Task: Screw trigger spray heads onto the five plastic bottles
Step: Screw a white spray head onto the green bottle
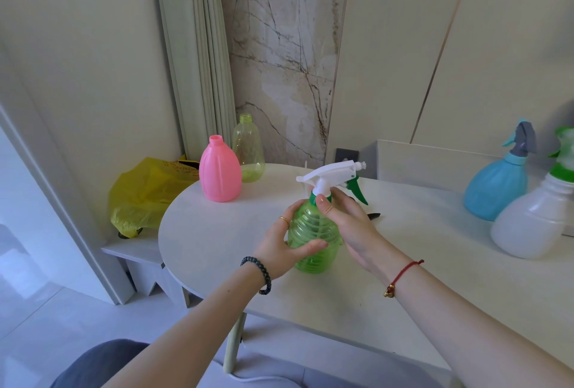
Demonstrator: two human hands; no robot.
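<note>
Two hands, head view: the left hand (pixel 279 248) closes its grip round the ribbed translucent green plastic bottle (pixel 310 229), steadying it near the white worktop's (pixel 357 310) rounded left end. The right hand (pixel 348 223) pinches the white plastic trigger spray head (pixel 329 175) at its collar, seemingly to twist.

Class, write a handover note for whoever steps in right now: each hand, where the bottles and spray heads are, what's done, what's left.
Left hand grips the green bottle on the table.
Right hand pinches the collar of the white spray head on its neck; tightness unclear.
Done: blue bottle and white bottle, at right, carry heads.
To do: pink bottle and yellow bottle, far left, necks open.
A green trigger head lies behind the right hand.
</note>
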